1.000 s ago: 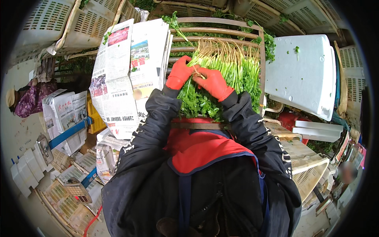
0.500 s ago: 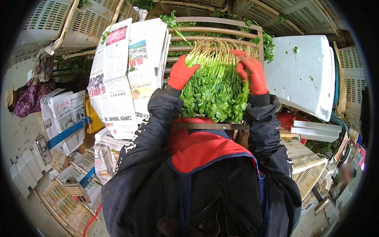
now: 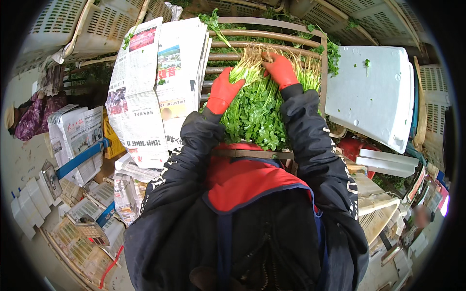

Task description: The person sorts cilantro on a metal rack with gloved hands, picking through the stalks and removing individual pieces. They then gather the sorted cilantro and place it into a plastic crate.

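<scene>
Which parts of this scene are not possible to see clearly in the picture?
- Head view: fingers of the right hand are buried among the pale roots of the leafy greens.
- Lower ends of the greens and the rack's near rail are covered by the person's dark jacket.
- Left hand: its palm faces the greens, hidden.

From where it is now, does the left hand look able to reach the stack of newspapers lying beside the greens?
Probably yes. The left hand rests on the bunch of greens, and the newspapers lie just to its left on the same rack, with nothing between them.
</scene>
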`<state>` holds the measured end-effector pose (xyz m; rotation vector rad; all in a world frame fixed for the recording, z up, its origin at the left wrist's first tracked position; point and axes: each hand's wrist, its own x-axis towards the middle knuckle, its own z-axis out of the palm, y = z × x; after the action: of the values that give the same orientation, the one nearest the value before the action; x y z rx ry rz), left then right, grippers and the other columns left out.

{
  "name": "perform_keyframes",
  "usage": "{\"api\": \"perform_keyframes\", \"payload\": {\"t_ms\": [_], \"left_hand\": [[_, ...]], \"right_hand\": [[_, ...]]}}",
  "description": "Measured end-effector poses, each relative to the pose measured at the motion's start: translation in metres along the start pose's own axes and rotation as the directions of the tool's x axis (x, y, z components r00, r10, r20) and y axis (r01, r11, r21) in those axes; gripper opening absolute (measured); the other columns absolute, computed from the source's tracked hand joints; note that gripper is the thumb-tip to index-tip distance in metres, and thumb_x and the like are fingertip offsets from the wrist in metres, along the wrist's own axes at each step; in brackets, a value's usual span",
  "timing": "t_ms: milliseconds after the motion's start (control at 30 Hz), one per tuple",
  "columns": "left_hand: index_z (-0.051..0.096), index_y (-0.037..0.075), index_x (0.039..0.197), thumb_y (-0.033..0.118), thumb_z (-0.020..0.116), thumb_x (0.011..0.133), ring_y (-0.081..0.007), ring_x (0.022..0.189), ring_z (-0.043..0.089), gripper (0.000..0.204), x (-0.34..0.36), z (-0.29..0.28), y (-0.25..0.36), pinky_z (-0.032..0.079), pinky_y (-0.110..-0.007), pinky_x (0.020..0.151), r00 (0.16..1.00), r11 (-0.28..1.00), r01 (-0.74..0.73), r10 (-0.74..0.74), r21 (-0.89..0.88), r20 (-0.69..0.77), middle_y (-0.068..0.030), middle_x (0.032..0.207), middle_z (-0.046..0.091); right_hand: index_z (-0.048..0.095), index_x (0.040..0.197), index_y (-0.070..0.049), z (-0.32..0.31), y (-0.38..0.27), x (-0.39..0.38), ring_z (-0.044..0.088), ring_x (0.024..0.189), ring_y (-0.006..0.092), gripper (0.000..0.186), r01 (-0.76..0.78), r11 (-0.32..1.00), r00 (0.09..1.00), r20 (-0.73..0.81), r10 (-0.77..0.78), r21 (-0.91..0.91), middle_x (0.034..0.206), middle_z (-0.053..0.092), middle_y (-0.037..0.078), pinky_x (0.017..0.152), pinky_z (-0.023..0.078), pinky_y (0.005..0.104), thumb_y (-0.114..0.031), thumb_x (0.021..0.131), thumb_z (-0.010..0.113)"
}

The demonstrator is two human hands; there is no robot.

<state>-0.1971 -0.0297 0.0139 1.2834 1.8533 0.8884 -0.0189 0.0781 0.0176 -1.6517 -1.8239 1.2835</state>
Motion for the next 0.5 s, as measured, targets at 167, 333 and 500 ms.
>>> {"api": "perform_keyframes", "payload": {"t_ms": [167,333,500], "left_hand": [[0.046,0.000,0.130,0.033,0.073,0.077,-0.0370,0.105,0.060,0.068,-0.001,0.002,-0.004,0.047,-0.040,0.089,0.999,0.998,-0.008,0.005,0.062,0.036,-0.0245,0.114,0.061],[0.034,-0.002,0.139,0.031,0.075,0.073,-0.0377,0.116,0.052,0.084,-0.002,-0.009,0.000,0.043,-0.040,0.096,0.977,0.993,-0.115,0.117,-0.022,0.176,-0.0242,0.129,0.051],[0.036,0.000,0.138,0.026,0.076,0.067,-0.0396,0.107,0.055,0.085,-0.005,0.012,-0.013,0.045,-0.044,0.090,0.974,0.950,-0.222,0.208,0.218,0.088,-0.0231,0.120,0.056]], "right_hand": [[0.061,0.114,0.002,0.000,0.002,0.013,0.067,0.078,0.0320,0.043,0.059,0.975,0.985,0.170,-0.022,-0.215,0.081,0.068,0.019,0.074,0.051,0.0413,-0.024,0.080,0.061],[0.062,0.109,0.004,-0.010,0.008,0.012,0.066,0.058,0.0221,0.038,0.061,0.996,0.978,0.203,-0.047,-0.062,0.077,0.067,0.018,0.058,0.051,0.0343,-0.021,0.081,0.065],[0.067,0.094,0.000,-0.017,0.007,0.019,0.053,0.045,0.0099,0.023,-0.124,0.986,0.934,0.348,0.078,0.111,0.057,0.061,0.005,0.042,0.038,0.0253,-0.020,0.083,0.065]]}}
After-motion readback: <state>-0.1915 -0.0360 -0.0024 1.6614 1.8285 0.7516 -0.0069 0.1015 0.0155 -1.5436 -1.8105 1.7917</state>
